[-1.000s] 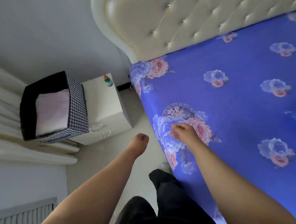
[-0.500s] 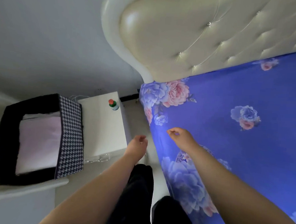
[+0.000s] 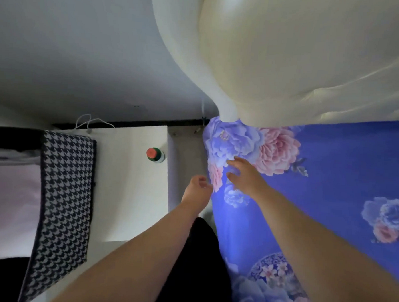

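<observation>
From the head camera, the bed sheet (image 3: 331, 180) covered the mattress on the right of the scene, blue with pink and lilac flowers, its far left corner lying just under the cream headboard (image 3: 291, 63). The right hand (image 3: 246, 174) lay on that corner with fingers spread and fairly straight, pressing flat on the cloth. The left hand (image 3: 197, 187) hung at the sheet's left edge with fingers loosely curled; whether it pinched the fabric could not be told.

The sheet looked thin, light and limp, likely to slide and wrinkle under a push but not to be damaged. The hem along the left side, near the corner, seemed the best place to take hold, thumb over and fingers beneath.

Room was tight. A narrow strip of floor (image 3: 186, 154) separated the bed from the white table (image 3: 132, 182), where a small red-capped bottle (image 3: 155, 155) stood close to the near-side edge, easy to knock with an elbow. A houndstooth basket (image 3: 64, 201) sat further left. The headboard closed the far side; open space lay to the right across the bed.
</observation>
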### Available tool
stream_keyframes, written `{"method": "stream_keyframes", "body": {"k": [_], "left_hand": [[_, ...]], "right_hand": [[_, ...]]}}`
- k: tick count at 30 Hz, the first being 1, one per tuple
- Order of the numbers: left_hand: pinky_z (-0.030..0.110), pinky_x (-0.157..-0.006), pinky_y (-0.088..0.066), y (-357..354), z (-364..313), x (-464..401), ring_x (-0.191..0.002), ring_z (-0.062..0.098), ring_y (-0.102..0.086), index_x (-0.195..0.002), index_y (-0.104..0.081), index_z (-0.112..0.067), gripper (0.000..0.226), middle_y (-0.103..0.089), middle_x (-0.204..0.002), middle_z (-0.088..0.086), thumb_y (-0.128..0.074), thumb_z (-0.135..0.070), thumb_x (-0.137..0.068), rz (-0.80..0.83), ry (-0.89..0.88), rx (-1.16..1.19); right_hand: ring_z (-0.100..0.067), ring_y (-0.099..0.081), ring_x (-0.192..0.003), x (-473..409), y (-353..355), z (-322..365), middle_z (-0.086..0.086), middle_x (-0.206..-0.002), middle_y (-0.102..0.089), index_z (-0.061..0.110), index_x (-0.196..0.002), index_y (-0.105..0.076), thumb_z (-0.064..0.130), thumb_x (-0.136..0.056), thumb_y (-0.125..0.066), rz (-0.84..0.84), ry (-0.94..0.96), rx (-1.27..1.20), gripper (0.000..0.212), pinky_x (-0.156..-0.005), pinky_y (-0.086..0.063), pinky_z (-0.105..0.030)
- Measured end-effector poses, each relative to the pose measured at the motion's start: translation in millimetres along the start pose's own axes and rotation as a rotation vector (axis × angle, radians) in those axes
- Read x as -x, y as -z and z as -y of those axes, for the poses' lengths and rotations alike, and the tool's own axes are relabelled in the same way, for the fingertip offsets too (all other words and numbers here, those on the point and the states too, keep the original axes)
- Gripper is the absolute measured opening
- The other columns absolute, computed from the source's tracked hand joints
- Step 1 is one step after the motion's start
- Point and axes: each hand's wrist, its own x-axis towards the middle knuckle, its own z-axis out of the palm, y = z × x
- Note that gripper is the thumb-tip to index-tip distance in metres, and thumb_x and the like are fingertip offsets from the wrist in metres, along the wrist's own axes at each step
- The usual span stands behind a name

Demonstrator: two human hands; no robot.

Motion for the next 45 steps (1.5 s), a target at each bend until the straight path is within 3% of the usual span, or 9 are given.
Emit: {"method": "stream_keyframes", "body": {"k": [4, 10, 18, 22, 25, 30, 34, 38, 45], "left_hand": [[0.023, -0.078, -0.036, -17, 2, -45, -0.095, 0.017, -0.053, -0.129, -0.046, -0.016, 0.035, -0.057, -0.116, 0.000, -0.044, -0.033, -0.098, 0.001, 0.055, 0.112], [0.032, -0.109, -0.028, -34, 36, -93, -0.129, 0.020, -0.045, -0.137, -0.042, -0.017, 0.051, -0.049, -0.136, -0.001, -0.023, -0.048, -0.101, 0.015, 0.069, 0.221], [0.022, -0.092, -0.031, -56, 64, -118, -0.117, 0.019, -0.050, -0.133, -0.044, -0.019, 0.040, -0.050, -0.116, -0.005, -0.024, -0.038, -0.103, 0.001, 0.076, 0.223], [0.009, -0.061, -0.033, -62, 61, -123, -0.093, 0.005, -0.048, -0.138, -0.036, -0.029, 0.036, -0.048, -0.123, -0.012, -0.035, -0.023, -0.102, 0.071, 0.130, 0.219], [0.015, -0.085, -0.032, -70, 63, -132, -0.114, 0.005, -0.042, -0.146, -0.026, -0.029, 0.059, -0.034, -0.149, -0.009, -0.047, -0.009, -0.094, 0.124, 0.133, 0.329], [0.010, -0.077, -0.049, -83, 42, -132, -0.098, -0.010, -0.054, -0.140, -0.034, -0.022, 0.065, -0.051, -0.119, -0.011, -0.063, 0.002, -0.087, 0.222, 0.014, 0.502], [0.038, -0.108, -0.040, -100, 18, -142, -0.129, 0.009, -0.046, -0.148, -0.016, -0.035, 0.114, -0.043, -0.143, -0.003, -0.085, -0.047, -0.059, 0.172, -0.116, 0.266], [0.039, -0.114, -0.029, -103, -18, -147, -0.141, 0.013, -0.028, -0.149, -0.010, -0.035, 0.127, -0.024, -0.155, -0.010, -0.067, -0.064, -0.039, 0.175, -0.264, -0.001], [0.034, -0.105, -0.038, -126, -52, -137, -0.121, 0.020, -0.048, -0.148, -0.003, -0.044, 0.127, -0.055, -0.126, -0.002, -0.063, -0.066, -0.038, 0.185, -0.303, -0.142]], "right_hand": [[-0.022, -0.024, -0.143, -78, 2, -17, -0.006, -0.156, -0.022, 0.017, -0.148, -0.030, 0.024, -0.087, -0.064, 0.028, 0.026, 0.201, 0.071, -0.114, -0.027, -0.038], [-0.029, -0.007, -0.145, -173, 2, -20, -0.005, -0.159, -0.007, 0.025, -0.151, -0.014, 0.046, -0.087, -0.053, 0.055, 0.102, 0.730, 0.077, -0.112, -0.018, -0.049], [-0.029, -0.004, -0.144, -230, -14, -29, 0.000, -0.157, -0.010, 0.019, -0.151, -0.009, 0.069, -0.077, -0.052, 0.085, 0.053, 0.951, 0.099, -0.113, -0.013, -0.054], [-0.032, -0.018, -0.140, -242, -18, -20, -0.005, -0.151, -0.027, 0.014, -0.148, -0.021, 0.066, -0.077, -0.053, 0.100, 0.040, 1.123, 0.094, -0.111, -0.020, -0.055], [-0.031, -0.034, -0.128, -244, -19, -14, -0.004, -0.134, -0.045, 0.016, -0.134, -0.044, 0.057, -0.076, -0.054, 0.094, 0.095, 1.217, 0.072, -0.102, -0.032, -0.045], [-0.032, -0.046, -0.115, -214, -8, -23, -0.012, -0.114, -0.060, 0.008, -0.110, -0.060, 0.034, -0.087, -0.050, -0.187, 0.315, 1.023, 0.037, -0.093, -0.034, -0.040], [-0.033, -0.056, -0.093, -178, -3, -49, -0.010, -0.087, -0.065, 0.009, -0.086, -0.064, 0.035, -0.080, -0.048, -0.478, 0.426, 0.860, 0.032, -0.075, -0.044, -0.040], [-0.032, -0.055, -0.095, -143, 4, -70, -0.007, -0.094, -0.065, 0.013, -0.096, -0.062, 0.035, -0.085, -0.054, -0.694, 0.426, 0.747, 0.026, -0.082, -0.039, -0.042], [-0.030, -0.051, -0.108, -91, 48, -99, -0.004, -0.114, -0.065, 0.020, -0.133, -0.050, 0.042, -0.092, -0.041, -0.594, 0.426, 0.603, 0.047, -0.088, -0.036, -0.043]]}}
